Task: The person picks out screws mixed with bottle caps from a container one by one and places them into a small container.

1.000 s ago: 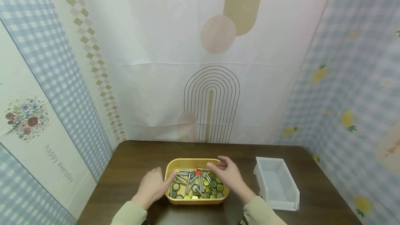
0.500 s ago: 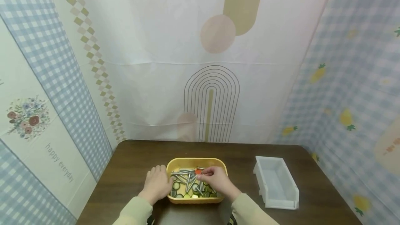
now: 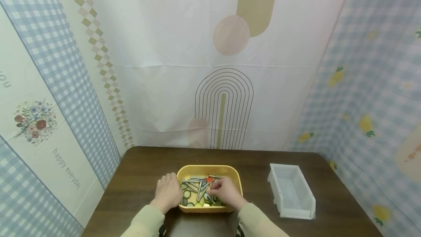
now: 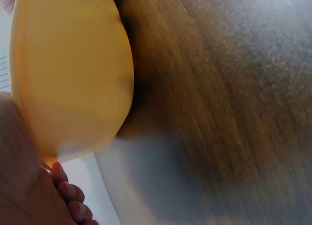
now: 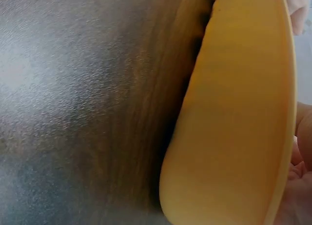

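Note:
A yellow plastic tub point(image 3: 207, 210) stands near the front of the table, holding silver bolts point(image 3: 199, 190), round bottle caps point(image 3: 186, 194) and one orange-red round piece point(image 3: 209, 180). My left hand point(image 3: 168, 192) grips the tub's left rim; in the left wrist view its fingers point(image 4: 73, 195) curl at the tub's outside wall point(image 4: 73, 73). Over the right half of the contents, my right hand point(image 3: 227, 192) reaches in with thumb and fingers bent together among the bolts and caps. I cannot tell whether it pinches anything. From the right wrist, the tub wall point(image 5: 234, 112) hides most of that hand.
To the right of the tub sits a white open-fronted bin point(image 3: 291, 189), with no contents visible. The brown wooden table point(image 3: 148, 160) ends at a patterned curtain point(image 3: 164, 101) behind, and other patterned cloths hang at both sides.
My right hand came from the tub's right rim down into its contents, then shifted slightly toward the front. My left hand settled onto the left rim, its thumb leaving the tub's inside view.

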Available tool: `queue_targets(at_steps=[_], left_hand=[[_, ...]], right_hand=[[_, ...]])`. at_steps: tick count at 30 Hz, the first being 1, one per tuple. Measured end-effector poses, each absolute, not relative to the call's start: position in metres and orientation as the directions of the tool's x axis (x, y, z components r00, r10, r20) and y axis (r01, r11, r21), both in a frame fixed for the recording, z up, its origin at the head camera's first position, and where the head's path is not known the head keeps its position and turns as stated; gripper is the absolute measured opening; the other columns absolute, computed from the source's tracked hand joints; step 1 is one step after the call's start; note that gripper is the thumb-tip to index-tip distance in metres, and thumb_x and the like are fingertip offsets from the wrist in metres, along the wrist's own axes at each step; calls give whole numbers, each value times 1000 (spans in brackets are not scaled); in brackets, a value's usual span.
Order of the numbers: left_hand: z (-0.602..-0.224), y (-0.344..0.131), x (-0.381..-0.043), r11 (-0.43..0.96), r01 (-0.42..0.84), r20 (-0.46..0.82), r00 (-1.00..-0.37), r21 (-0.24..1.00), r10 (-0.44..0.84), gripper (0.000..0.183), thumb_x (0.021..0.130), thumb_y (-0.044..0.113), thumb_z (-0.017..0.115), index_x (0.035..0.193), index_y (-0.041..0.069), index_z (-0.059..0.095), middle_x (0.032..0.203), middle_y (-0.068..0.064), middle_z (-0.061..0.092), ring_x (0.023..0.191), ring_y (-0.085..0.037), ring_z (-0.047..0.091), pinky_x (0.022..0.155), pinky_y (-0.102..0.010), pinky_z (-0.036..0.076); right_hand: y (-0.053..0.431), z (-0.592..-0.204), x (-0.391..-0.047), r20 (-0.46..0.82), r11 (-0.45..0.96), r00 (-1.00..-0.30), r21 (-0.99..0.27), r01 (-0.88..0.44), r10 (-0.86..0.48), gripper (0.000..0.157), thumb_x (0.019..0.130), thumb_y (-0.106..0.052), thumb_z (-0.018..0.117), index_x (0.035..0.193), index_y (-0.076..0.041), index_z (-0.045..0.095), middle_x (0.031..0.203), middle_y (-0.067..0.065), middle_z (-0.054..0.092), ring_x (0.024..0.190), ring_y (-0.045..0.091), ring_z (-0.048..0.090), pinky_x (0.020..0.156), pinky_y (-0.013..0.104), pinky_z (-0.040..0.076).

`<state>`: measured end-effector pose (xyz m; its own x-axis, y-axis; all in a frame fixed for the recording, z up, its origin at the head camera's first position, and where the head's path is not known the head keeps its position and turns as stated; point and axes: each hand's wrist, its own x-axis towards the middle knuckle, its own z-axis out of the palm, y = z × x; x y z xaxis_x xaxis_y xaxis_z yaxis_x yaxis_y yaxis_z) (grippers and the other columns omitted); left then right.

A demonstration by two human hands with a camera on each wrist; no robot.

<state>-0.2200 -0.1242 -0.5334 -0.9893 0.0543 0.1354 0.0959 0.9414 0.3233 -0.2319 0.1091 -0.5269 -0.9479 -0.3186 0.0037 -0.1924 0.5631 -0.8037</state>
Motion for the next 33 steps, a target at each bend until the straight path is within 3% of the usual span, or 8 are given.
queue_targets(at_steps=[16,33], left_hand=[[-544,-121,-223,931,75,146,-989,358,24,20,84,16,57,92,0,48,83,-10,42,80,-28,43,72,-44,33],[-540,-122,-223,924,62,129,-992,378,14,20,86,17,58,92,1,47,83,-10,42,80,-29,42,72,-44,33]], right_hand=[[105,-536,-230,-26,695,-953,-690,-200,-301,19,71,-12,84,64,-13,67,63,-9,57,56,9,51,54,28,44],[100,-532,-230,-25,743,-961,-640,-195,-274,20,69,-4,79,65,-11,61,63,-6,55,57,10,50,55,28,44]])
